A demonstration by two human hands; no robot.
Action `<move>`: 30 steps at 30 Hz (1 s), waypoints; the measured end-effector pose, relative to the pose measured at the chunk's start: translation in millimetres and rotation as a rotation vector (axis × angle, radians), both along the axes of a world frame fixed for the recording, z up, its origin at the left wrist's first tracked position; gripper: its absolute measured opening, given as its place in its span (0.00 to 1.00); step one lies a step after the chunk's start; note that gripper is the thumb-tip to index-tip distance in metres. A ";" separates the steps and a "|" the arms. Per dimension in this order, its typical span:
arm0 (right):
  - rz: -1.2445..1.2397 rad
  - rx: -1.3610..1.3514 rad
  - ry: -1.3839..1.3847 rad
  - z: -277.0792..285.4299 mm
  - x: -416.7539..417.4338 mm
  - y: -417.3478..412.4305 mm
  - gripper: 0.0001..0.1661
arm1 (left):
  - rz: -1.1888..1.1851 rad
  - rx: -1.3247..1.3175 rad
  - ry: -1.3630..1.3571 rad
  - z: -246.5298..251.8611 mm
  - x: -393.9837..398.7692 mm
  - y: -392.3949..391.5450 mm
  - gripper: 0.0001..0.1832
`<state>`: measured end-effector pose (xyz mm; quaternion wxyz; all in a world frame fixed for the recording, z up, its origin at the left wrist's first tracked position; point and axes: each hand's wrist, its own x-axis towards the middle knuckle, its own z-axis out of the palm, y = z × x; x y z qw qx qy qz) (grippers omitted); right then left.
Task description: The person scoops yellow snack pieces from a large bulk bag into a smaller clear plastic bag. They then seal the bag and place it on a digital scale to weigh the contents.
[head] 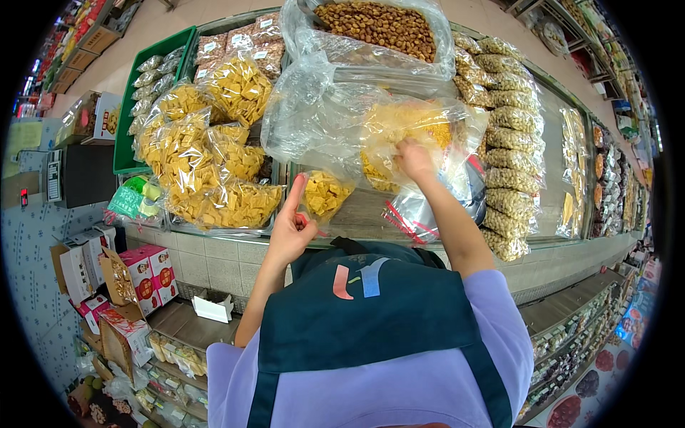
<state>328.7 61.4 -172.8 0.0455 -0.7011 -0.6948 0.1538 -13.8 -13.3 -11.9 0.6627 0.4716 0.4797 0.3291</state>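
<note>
My left hand (291,232) grips the red edge of a small clear bag of yellow crisps (326,195), with its index finger stretched along the bag's side. The bag lies on the counter, its opening towards me. Further right, my right hand (416,159) reaches to a large clear plastic bag (385,115) that holds loose yellow crisps and crumbs (436,131). The fingertips are bent against or into the cloudy plastic, so what they hold is hidden. Beside my right forearm lie flat clear bags with red edges (412,216).
Filled bags of yellow crisps (187,155) are heaped at left, beside a green crate (126,125) of small packets. Brown beans (382,27) fill an open plastic-lined container at the back. Bags of pale nuts (511,155) form a row at right. A scale (80,176) stands far left.
</note>
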 end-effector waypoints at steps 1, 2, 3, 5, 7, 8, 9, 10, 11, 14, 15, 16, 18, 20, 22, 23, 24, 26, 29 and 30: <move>-0.092 -0.040 0.043 6.5 6.5 2.6 0.16 | 0.003 0.002 0.006 0.7 0.0 -0.5 0.50; -0.183 -0.080 0.085 8.5 15.2 5.4 0.17 | 0.003 0.006 0.006 0.4 -0.3 -0.1 0.50; -0.266 0.032 0.130 -4.5 37.4 5.3 0.18 | -0.007 0.009 0.002 0.3 0.8 1.6 0.50; -0.433 0.198 0.198 -20.1 72.8 9.2 0.19 | -0.019 0.010 0.007 -0.5 1.6 3.3 0.49; -0.603 0.309 0.246 -11.3 84.8 17.4 0.20 | -0.021 0.008 0.024 0.1 1.7 3.4 0.49; -0.586 0.256 0.210 -10.5 84.2 20.7 0.20 | -0.014 0.004 0.020 0.2 1.8 2.4 0.49; -0.573 0.205 0.174 -8.2 81.8 23.7 0.20 | -0.011 0.000 0.014 0.5 2.7 2.7 0.49; -0.559 0.154 0.138 -6.8 77.6 26.0 0.20 | -0.007 -0.003 0.009 0.6 3.2 3.0 0.49; -0.513 0.108 0.119 -7.6 69.3 27.6 0.20 | -0.006 -0.002 0.007 0.7 3.4 2.8 0.49; -0.338 0.052 0.116 -17.2 38.3 29.2 0.19 | -0.011 0.005 0.011 2.0 3.4 4.1 0.49; -0.251 0.084 0.151 -22.3 28.6 26.8 0.19 | -0.014 0.005 0.016 2.3 2.4 4.2 0.49; -0.165 0.116 0.184 -26.0 20.5 23.3 0.19 | -0.019 0.005 0.020 1.9 1.8 4.0 0.49; -0.109 0.124 0.150 -30.3 6.0 14.3 0.19 | -0.001 -0.003 0.001 -0.4 1.0 2.5 0.49; -0.098 0.048 0.176 -30.1 -3.2 5.7 0.19 | 0.007 -0.012 -0.011 -0.3 1.2 2.7 0.49; -0.119 -0.117 0.260 -21.8 -9.9 0.7 0.19 | 0.018 -0.025 -0.015 0.6 1.0 1.5 0.49; -0.220 -0.124 0.405 -15.7 -6.8 2.0 0.20 | 0.014 -0.017 -0.012 0.0 0.5 2.3 0.49; -0.319 -0.131 0.547 -4.3 -0.6 3.5 0.20 | 0.014 -0.011 -0.011 -0.8 -0.2 2.5 0.49; -0.470 -0.106 0.708 -1.8 19.2 3.3 0.21 | 0.007 -0.011 -0.005 -1.0 -0.3 2.5 0.49; -0.573 -0.005 0.676 -6.4 64.7 6.6 0.21 | -0.006 -0.010 -0.001 0.5 0.3 4.7 0.49; -0.571 0.018 0.609 -3.4 74.4 7.3 0.21 | -0.002 -0.008 -0.006 -1.1 0.2 4.2 0.49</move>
